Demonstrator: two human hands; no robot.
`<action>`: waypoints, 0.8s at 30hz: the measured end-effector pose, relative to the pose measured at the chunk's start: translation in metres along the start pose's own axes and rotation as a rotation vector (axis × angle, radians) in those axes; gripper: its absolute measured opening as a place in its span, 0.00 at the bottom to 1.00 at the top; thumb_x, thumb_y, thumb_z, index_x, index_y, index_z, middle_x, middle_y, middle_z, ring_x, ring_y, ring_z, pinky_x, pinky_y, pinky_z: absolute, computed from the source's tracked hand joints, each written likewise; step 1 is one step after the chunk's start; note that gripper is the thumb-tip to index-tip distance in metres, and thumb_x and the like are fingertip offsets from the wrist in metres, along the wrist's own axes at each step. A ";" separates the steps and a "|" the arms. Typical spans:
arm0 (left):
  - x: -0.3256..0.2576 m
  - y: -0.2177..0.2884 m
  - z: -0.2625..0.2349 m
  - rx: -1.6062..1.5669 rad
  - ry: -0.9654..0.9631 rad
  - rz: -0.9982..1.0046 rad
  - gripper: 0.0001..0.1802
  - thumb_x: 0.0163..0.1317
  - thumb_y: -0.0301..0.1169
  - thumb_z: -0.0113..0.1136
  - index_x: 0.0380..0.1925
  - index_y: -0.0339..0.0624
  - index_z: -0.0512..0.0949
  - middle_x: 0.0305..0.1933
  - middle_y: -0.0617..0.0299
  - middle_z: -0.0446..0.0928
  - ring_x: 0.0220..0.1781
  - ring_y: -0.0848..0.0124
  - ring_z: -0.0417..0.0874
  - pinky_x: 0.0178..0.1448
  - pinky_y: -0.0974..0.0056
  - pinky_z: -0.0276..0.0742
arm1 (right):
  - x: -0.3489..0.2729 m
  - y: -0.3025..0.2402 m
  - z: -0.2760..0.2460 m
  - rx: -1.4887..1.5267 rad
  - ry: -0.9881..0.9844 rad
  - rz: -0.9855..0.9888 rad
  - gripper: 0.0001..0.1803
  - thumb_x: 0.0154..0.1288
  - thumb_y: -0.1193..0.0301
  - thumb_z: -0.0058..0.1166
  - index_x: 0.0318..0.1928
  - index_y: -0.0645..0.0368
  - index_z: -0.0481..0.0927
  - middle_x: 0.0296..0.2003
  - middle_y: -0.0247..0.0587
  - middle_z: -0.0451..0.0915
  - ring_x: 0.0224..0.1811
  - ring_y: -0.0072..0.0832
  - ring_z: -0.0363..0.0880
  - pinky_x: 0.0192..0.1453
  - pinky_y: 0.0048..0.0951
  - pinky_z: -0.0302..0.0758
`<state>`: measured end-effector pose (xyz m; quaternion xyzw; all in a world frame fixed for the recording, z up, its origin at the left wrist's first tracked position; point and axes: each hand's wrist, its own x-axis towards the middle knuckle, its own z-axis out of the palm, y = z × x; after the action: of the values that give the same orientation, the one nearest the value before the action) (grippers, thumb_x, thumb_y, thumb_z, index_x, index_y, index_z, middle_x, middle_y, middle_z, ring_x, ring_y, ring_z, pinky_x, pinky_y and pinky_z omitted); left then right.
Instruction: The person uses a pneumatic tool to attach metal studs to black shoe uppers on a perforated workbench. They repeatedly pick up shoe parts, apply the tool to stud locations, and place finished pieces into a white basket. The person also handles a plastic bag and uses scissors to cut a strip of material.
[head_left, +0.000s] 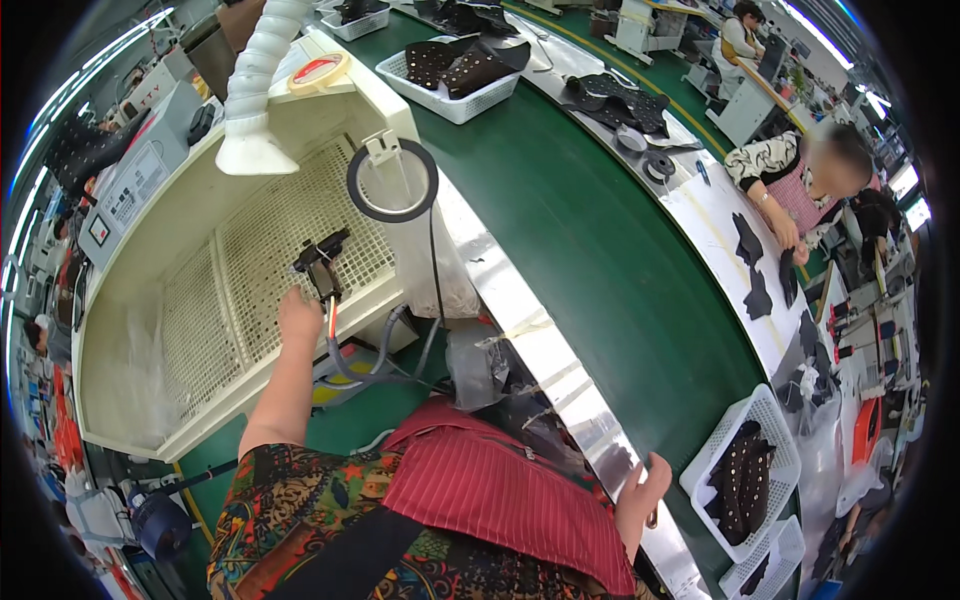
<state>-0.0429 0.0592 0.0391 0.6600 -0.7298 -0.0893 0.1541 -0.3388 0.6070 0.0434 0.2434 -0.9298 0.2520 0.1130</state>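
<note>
My left hand point(299, 316) reaches up into a cream booth point(200, 300) with perforated walls. It closes around the handle of a black spray gun point(320, 262) that hangs in front of the mesh. A grey hose point(352, 368) runs down from the gun. My right hand point(640, 490) rests low on the shiny metal rail point(545, 360) beside the green conveyor belt point(590, 230). Its thumb points up and its fingers are hidden. A small dark thing shows just under it, and I cannot tell whether the hand holds it. I wear a red striped apron point(500, 490).
A white ribbed duct point(255, 80) hangs over the booth, and a black ring point(392, 180) hangs at its corner. White baskets point(770, 420) point(455, 100) hold dark studded pieces. A seated person point(800, 180) handles dark pieces across the belt. Plastic bags point(475, 365) lie by the rail.
</note>
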 end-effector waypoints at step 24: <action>-0.002 0.023 -0.020 -0.128 0.024 0.351 0.30 0.46 0.19 0.51 0.55 0.36 0.66 0.60 0.45 0.66 0.59 0.51 0.68 0.62 0.49 0.58 | 0.421 -0.475 0.371 0.222 -0.267 -0.535 0.35 0.53 0.71 0.58 0.61 0.61 0.60 0.59 0.50 0.65 0.62 0.45 0.63 0.61 0.45 0.63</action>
<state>-0.0571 0.0648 0.0656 0.5125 -0.8247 -0.0993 0.2176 -0.4897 -0.1120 0.0652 0.5210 -0.8062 0.2791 0.0251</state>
